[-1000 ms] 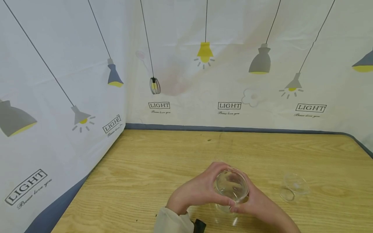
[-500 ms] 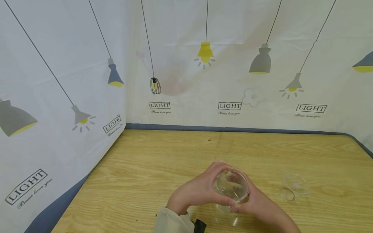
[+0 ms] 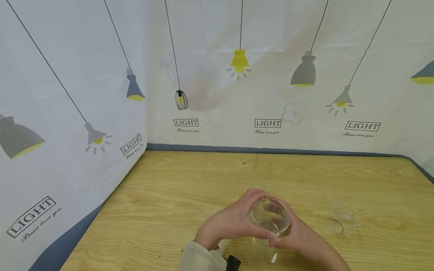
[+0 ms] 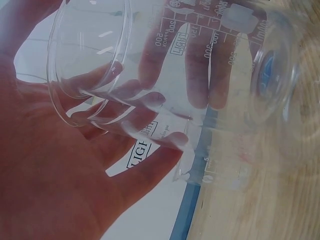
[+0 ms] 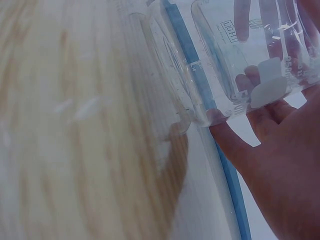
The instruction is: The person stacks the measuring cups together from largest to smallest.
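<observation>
Both hands encircle a clear glass beaker near the front of the table. My left hand wraps its left and far sides; my right hand wraps its right side. Their thumbs meet at the near rim. White graduation marks show on the beaker in the left wrist view, where two scales overlap, as if one beaker sits inside another. In the right wrist view the fingers of my right hand lie along the beaker wall, its base close over the wood.
A smaller clear glass vessel stands on the wooden table to the right of the hands. A white cloth printed with lamps borders the table at the back and left. A black object shows beside the left sleeve.
</observation>
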Demonstrator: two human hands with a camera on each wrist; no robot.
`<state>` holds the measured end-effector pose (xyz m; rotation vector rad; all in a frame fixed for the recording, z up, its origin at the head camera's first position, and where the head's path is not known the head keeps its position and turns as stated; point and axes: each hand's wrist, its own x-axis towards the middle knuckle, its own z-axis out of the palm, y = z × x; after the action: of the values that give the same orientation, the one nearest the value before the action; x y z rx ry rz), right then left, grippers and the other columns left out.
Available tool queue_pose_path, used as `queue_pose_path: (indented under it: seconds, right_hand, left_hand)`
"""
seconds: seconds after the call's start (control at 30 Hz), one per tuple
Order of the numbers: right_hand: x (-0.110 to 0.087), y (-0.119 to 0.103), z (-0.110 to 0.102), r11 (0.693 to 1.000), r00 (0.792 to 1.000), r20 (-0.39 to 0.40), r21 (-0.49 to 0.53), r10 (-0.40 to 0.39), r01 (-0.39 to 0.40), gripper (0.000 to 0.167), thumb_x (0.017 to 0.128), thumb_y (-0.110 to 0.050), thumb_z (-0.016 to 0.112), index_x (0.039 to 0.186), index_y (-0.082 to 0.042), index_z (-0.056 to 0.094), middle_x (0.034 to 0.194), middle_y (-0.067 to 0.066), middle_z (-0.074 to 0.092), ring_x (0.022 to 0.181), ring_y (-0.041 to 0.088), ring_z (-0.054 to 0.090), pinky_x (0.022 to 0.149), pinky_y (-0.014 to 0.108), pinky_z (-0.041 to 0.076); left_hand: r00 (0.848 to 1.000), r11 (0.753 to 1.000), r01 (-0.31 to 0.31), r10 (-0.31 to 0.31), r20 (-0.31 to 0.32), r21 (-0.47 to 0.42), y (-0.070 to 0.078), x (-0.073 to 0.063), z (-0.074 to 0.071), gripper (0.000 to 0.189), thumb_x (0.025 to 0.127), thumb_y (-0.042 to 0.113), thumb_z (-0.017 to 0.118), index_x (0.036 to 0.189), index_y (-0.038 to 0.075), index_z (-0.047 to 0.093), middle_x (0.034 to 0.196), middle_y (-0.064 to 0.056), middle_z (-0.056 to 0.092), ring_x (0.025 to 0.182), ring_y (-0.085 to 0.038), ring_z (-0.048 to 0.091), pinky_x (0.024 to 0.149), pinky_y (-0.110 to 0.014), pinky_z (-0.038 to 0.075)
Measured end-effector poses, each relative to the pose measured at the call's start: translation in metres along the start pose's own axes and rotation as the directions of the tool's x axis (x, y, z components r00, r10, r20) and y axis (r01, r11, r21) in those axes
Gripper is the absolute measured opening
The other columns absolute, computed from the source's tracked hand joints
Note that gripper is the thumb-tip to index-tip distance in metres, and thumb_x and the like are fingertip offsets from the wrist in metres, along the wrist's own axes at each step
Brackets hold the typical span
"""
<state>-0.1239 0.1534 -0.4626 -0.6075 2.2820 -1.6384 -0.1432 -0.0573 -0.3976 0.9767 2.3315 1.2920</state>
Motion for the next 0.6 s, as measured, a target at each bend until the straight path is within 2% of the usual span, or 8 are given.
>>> queue_pose_path:
  seconds: [0.3, 0.6]
  right_hand:
    - [-0.0003, 0.0015, -0.0006, 1.000, 1.000, 0.006, 0.010, -0.014, 0.014, 0.088, 0.074, -0.014, 0.071, 0.139, -0.034, 0.014, 0.135, 0.007, 0.034, 0.117, 0.030, 0.040, 0.083, 0.033, 0.043]
    - [-0.0011, 0.0005, -0.0006, 0.999, 0.999, 0.012, 0.001, -0.032, 0.032, 0.087, 0.075, -0.014, 0.071, 0.139, -0.032, 0.015, 0.136, 0.006, 0.034, 0.121, 0.031, 0.036, 0.085, 0.028, 0.041]
  left_hand:
    - [1.000, 1.000, 0.002, -0.002, 0.008, 0.019, -0.0001, -0.0007, -0.0005, 0.073, 0.069, 0.045, 0.073, 0.130, 0.033, 0.035, 0.130, 0.014, 0.030, 0.117, -0.009, 0.036, 0.094, -0.031, 0.035]
    - [1.000, 1.000, -0.003, 0.004, 0.012, -0.004, -0.0003, -0.0007, -0.0008, 0.071, 0.068, 0.043, 0.074, 0.128, 0.033, 0.038, 0.129, 0.014, 0.031, 0.117, -0.009, 0.035, 0.095, -0.031, 0.034]
